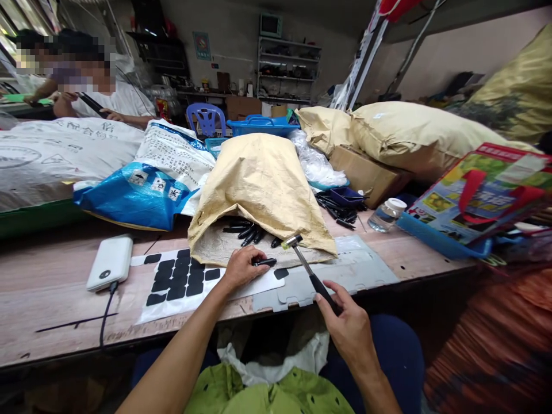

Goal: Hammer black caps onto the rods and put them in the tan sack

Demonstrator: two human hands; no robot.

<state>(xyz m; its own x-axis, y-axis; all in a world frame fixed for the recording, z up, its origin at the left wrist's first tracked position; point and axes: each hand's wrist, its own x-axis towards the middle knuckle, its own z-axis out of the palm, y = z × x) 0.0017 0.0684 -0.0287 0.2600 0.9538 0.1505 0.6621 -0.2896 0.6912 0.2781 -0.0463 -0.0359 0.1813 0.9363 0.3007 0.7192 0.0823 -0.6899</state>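
Observation:
My left hand (245, 265) is closed around a short black pen-like piece (265, 262) at the mouth of a tan woven sack (263, 172). In my right hand (344, 313) is a small hammer (307, 265), held by its black handle, its head raised near the sack's lower lip. Several black pen-like pieces (248, 232) lie inside the sack's opening. Left of my left hand, a white sheet (149, 310) bears rows of black rounded patches (177, 276). A grey board (362, 264) lies flat on the table under the hammer.
A white power bank (111, 261) with a cable sits at left. Behind are a blue-and-white bag (142, 184), a pile of black pieces (340, 208), a lidded jar (387, 214) and a blue tray (448, 238) holding a colourful bag. Two people (129, 103) sit at far left.

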